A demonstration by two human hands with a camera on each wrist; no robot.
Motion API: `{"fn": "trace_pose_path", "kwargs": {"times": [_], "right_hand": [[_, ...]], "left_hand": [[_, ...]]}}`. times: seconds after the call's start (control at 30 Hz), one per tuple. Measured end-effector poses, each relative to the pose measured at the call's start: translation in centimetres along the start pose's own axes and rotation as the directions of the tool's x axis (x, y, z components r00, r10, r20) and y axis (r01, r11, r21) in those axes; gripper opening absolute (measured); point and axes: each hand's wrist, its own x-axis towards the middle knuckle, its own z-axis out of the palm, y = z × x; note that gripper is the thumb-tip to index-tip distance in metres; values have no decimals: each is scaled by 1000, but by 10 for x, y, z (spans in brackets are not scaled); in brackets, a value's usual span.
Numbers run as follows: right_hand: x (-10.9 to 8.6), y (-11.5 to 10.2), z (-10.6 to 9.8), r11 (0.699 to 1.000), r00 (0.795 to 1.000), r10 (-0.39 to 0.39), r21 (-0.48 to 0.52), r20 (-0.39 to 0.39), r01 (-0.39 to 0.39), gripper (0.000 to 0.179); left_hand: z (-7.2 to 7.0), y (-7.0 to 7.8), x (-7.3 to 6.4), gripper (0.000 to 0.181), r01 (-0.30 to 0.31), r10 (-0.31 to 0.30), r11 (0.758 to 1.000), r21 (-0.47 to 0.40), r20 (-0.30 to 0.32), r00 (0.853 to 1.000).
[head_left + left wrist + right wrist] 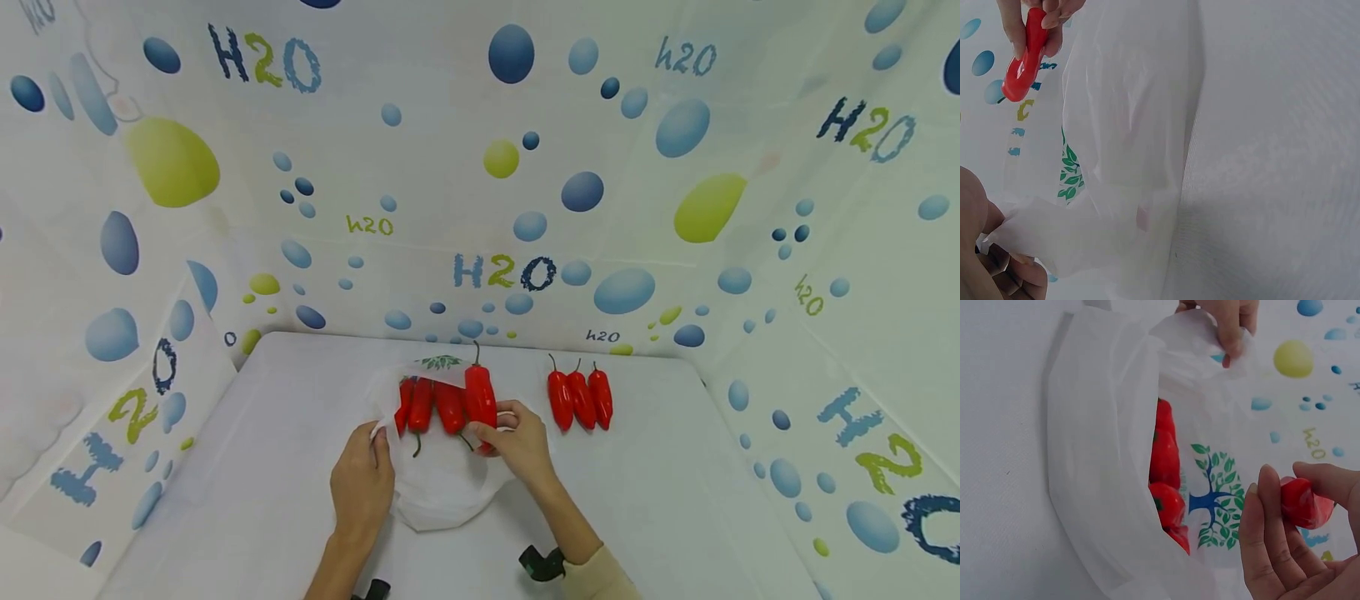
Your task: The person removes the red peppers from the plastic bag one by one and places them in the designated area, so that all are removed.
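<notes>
A white plastic bag [442, 504] with a green-leaved tree print [1210, 501] lies with its mouth spread wide. My left hand [363, 487] pinches the bag's left edge between thumb and fingers. Several red peppers [450, 407] with dark green stems lie inside the mouth. Above the right part of the opening, my right hand [521, 442] holds one red pepper [480, 392] by its lower end, stem pointing up and away. In the right wrist view, thumb and fingertips close on that pepper [1304, 506], while the bag's front wall partly hides the peppers inside.
Three red peppers [581, 400] lie side by side on the white table [660, 483], right of the bag. Behind the table hangs a white curtain [420, 158] printed with blue and green drops. Dark wrist devices [542, 564] show near both forearms.
</notes>
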Motion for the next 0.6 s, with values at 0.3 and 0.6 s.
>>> {"fn": "trace_pose_path", "kwargs": {"times": [0.3, 0.6], "right_hand": [[-2, -11, -12, 999, 999, 38, 22, -23, -38, 52], [1, -12, -25, 1000, 993, 9, -17, -114, -10, 48]], "left_hand": [[-1, 1, 0, 15, -9, 9, 1000, 3, -8, 1000], [0, 0, 0, 15, -7, 7, 1000, 8, -8, 1000]]}}
